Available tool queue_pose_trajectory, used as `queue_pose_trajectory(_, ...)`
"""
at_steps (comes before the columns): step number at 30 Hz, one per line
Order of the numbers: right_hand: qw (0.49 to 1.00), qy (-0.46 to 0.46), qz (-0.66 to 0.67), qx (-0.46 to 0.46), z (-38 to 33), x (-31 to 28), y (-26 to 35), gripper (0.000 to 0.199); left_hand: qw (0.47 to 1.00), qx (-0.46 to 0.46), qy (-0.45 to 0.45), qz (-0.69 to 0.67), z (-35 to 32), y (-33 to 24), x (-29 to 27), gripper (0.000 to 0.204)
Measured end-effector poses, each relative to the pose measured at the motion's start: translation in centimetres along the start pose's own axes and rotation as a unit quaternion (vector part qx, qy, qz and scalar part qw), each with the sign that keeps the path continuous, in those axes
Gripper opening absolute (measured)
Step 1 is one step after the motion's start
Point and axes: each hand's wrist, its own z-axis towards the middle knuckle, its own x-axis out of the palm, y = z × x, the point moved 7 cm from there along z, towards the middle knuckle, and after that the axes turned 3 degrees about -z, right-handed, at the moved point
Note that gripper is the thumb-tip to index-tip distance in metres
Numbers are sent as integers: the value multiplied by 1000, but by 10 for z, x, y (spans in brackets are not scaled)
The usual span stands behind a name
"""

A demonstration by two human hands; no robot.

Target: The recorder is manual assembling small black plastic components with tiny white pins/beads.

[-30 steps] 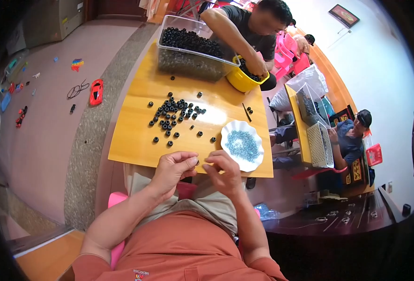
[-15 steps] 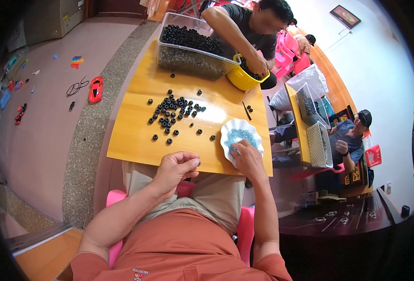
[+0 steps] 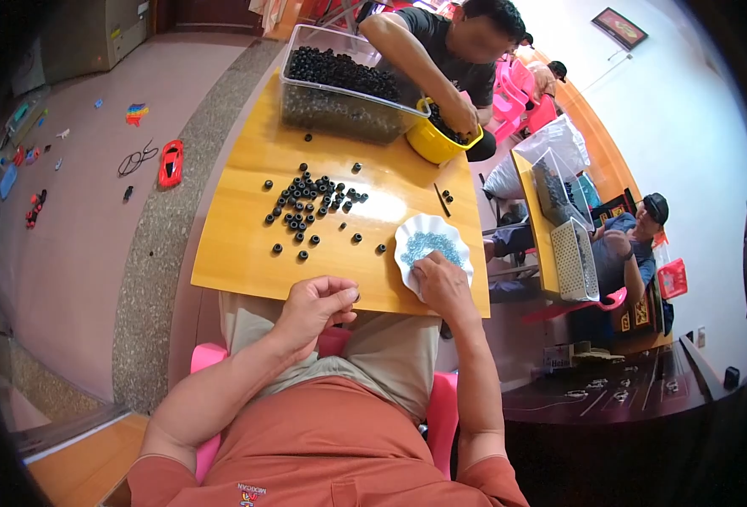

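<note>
Over the near table edge, my left hand pinches a small black piece between thumb and forefinger; only a dark bit of it shows. My right hand reaches into a white scalloped plate at the right. Its fingertips are pressed together among small clear-blue beads, and whether a bead is between them is hidden. Beyond my hands, several loose black ring-like pieces lie in a cluster on the wooden table.
At the far end stands a clear bin full of black pieces. There a co-worker has a hand in a yellow bowl. A thin dark stick lies near the right edge. Another person sits at a table to the right.
My right fingers have shifted slightly within the beads on the plate. The left hand keeps its pinch in place. The whole view has drifted slightly.
</note>
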Motion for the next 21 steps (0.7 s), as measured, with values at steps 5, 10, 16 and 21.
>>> queue_pose_trajectory(5, 999, -1, -37, -14, 0, -1, 0, 13, 1000, -4, 0, -1, 1, 3, 0, 16)
queue_pose_trajectory(10, 1000, 6, -25, -12, 0, -7, 2, 14, 1000, -6, -4, 4, 0, 4, 0, 15)
queue_pose_trajectory(16, 999, 22, 19, 21, 6, -13, 1, 16, 1000, -3, 3, 1, 1, 6, 1, 16)
queue_pose_trajectory(21, 1000, 14, 14, 20, 8, -14, 0, 17, 1000, -3, 0, 0, 0, 5, 0, 17)
